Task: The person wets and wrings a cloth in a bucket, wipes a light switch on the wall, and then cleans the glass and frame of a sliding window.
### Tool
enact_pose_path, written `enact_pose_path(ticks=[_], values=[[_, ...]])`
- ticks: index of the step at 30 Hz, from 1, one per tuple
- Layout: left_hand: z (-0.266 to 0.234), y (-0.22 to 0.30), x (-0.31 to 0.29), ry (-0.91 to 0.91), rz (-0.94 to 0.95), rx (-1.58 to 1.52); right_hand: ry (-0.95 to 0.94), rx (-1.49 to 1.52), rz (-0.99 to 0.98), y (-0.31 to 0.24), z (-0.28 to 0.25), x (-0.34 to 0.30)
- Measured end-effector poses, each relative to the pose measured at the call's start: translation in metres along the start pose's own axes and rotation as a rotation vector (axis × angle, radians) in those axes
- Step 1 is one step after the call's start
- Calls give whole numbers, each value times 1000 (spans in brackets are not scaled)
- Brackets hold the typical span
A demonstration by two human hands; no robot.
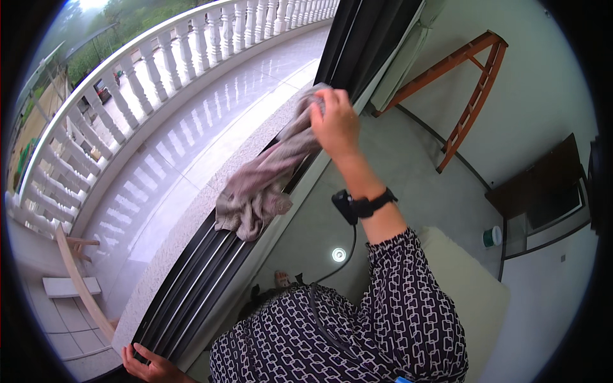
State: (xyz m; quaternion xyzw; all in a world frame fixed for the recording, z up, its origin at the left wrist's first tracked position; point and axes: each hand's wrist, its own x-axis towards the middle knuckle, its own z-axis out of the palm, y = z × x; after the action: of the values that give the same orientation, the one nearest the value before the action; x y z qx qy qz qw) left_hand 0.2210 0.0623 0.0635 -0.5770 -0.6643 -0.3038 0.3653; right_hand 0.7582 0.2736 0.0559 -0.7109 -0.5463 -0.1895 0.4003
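Up at the far end of a black sliding-door track (191, 287), my right hand (338, 127) is closed on one end of a grey-pink cloth rag (255, 182). Twisted along its length, the rag drapes over the track, and its bunched lower end lies across the metal rails. A black strap with a small device is on my right wrist. At the near end of the track, my left hand (152, 365) has its fingers apart and rests against the frame's edge, holding nothing.
A speckled stone sill (185, 255) borders the track, with a balcony and white balustrade (153, 70) beyond. Indoors, an orange ladder (476, 96) leans by the wall. A white-green bucket (492, 237) stands at right. A wooden piece (83, 287) lies at lower left.
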Motion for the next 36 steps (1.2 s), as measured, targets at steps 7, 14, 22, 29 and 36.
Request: enact_pose_path(ticks=[7,14,22,29,36], values=[[19,-26,-29,-36,-58,-44,-534,-705,137,54,52,-11],[23,-38,-34,-66,-107,-59,-502,-436,191,62,63,17],[13,-16,-6,68,0,-22,-582,474,-62,-29,18,-65],[34,-52,-29,-141,-111,-30,-153,-256,170,43,41,6],[31,-43,-27,-109,-142,-57,-514,-443,438,30,69,15]])
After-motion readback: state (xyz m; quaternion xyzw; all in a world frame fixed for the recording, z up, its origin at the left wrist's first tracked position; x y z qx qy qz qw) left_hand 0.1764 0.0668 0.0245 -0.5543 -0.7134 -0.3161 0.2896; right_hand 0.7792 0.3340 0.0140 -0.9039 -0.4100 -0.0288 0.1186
